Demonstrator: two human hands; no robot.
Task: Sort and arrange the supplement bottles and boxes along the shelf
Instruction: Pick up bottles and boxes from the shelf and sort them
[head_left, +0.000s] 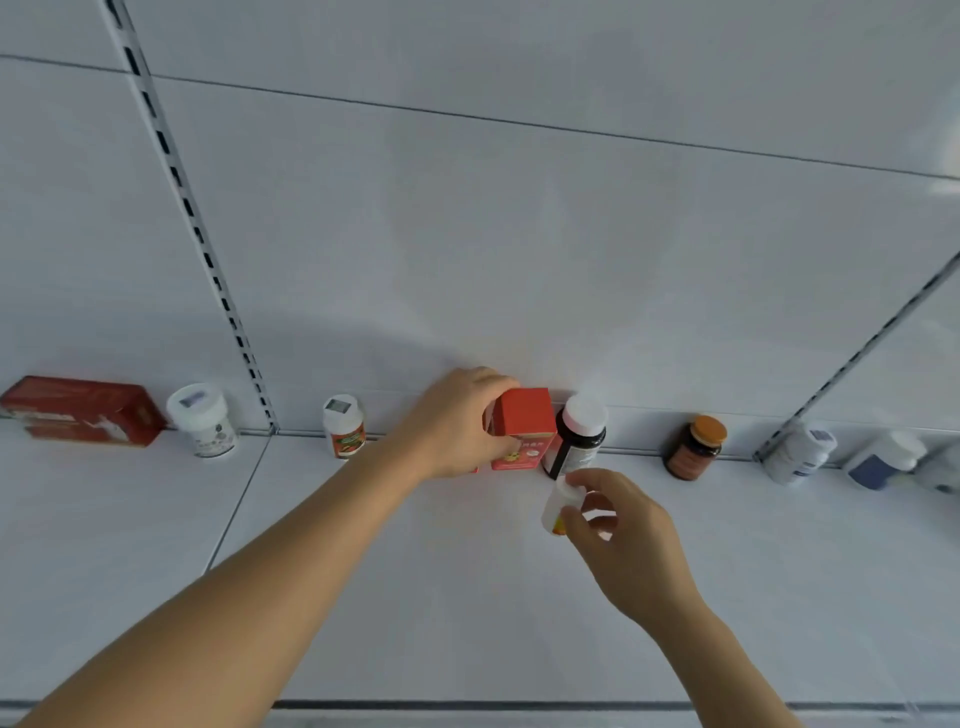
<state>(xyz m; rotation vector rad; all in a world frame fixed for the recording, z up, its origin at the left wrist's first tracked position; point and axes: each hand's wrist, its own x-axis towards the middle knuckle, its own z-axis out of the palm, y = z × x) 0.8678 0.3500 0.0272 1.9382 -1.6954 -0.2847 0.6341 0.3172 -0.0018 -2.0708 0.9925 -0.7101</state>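
At the far left of the white shelf (467, 597), a dark red flat box (78, 410) is lying on its broad side against the back panel (519, 234), and just beside it on the right a white jar with a white lid (202, 421) is standing upright. A slotted upright rail (208, 260) is running down the panel to the shelf between that jar and a small white-capped bottle with an orange label (344, 434), which is standing alone near the back edge. Your left hand (457, 426) is reaching in from the lower left and gripping an upright orange-red carton (522, 428), fingers curled over its top rear edge and thumb pressing on its front face; the carton is sitting at the back of the shelf. A dark bottle with a white cap (579, 436) is standing immediately to the right of the carton, apparently touching it. In front of that bottle, your right hand (623, 540) is holding a small white bottle (558, 506) pinched between thumb and fingertips, tilted, with its cap toward the dark bottle; whether it is resting on the shelf cannot be told. Further right, well apart, a brown bottle with an orange lid (696, 447) is standing at the back. A second rail (857, 358) is coming down beside a white bottle (800, 452), and a white bottle with a blue label (883, 460) is standing at the blurred right edge.
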